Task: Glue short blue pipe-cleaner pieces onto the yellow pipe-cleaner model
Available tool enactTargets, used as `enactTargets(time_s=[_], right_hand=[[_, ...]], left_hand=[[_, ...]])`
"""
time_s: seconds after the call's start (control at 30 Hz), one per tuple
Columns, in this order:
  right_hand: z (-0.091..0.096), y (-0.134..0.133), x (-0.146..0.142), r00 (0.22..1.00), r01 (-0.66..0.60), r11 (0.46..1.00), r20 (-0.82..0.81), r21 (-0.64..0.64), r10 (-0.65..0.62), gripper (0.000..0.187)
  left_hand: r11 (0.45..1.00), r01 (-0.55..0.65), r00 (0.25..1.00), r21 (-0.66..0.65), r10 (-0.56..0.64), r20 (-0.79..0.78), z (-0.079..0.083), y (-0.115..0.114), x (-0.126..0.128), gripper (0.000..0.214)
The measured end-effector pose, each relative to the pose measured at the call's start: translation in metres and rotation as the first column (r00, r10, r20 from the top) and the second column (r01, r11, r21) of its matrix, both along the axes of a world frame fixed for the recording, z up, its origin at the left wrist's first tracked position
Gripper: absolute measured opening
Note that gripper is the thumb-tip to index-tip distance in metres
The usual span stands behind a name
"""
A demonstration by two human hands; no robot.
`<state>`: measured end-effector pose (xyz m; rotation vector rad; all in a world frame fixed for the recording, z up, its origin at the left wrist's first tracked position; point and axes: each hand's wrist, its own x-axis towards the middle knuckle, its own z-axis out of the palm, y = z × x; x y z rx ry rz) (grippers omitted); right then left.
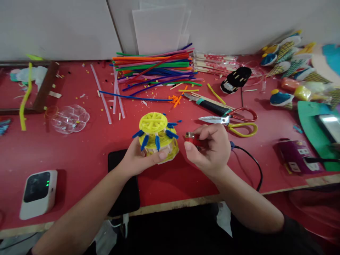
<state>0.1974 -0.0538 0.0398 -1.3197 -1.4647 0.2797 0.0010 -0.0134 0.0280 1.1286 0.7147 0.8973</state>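
Red table is taking up nearly the whole view, w/ a white wall running behind it and white sheets leaning on that wall at centre. Below the sheets, a pile of coloured sticks is lying flat, orange, green, blue and pink, w/ offcuts scattered round it. A black pad is lying at the near edge, partly under my left wrist. A white box w/ a green light is sitting near the front left edge, well apart from my hands. Scissors w/ red and yellow handles are lying open just beyond my right hand.

I'm keeping both hands close together at mid-table, not touching. My left hand is wrapping round the base of the yellow model, thumb across its front; the model is standing upright, spoked wheel on top, blue bits sticking out round it. My right hand is pinching a red lighter btwn thumb and fingers, metal end pointing at the model, just beside it. A black cable is trailing out from behind my right hand to the table's front edge.
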Motion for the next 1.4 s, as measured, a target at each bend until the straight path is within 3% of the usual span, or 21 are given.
enactTargets(time_s=[0.1, 0.43, 0.57, 1.4], right_hand=[[-0.0027, 0.0033, -0.001, 1.0, 0.011, 0.994, -0.002, 0.107, -0.011, 0.037], [0.001, -0.0007, -0.0046, 0.999, -0.043, 0.996, 0.024, 0.079, 0.041, 0.036], [-0.0007, 0.0004, -0.0047, 0.993, -0.098, 0.986, 0.081, 0.136, 0.087, 0.039], [0.0032, 0.0018, -0.0007, 0.98, -0.087, 0.98, 0.194, 0.181, 0.051, 0.039]], left_hand=[[1.0, 0.022, 1.0, 0.021, -0.022, -0.009, -0.0006, 0.0005, -0.0012, 0.039], [0.999, 0.022, 1.0, 0.044, -0.022, -0.015, -0.006, 0.0005, -0.0027, 0.039], [0.999, 0.024, 1.0, 0.041, -0.025, 0.003, -0.0056, 0.0011, -0.0029, 0.031], [0.999, 0.027, 0.999, 0.026, -0.026, -0.026, -0.0054, -0.0002, -0.0018, 0.038]])
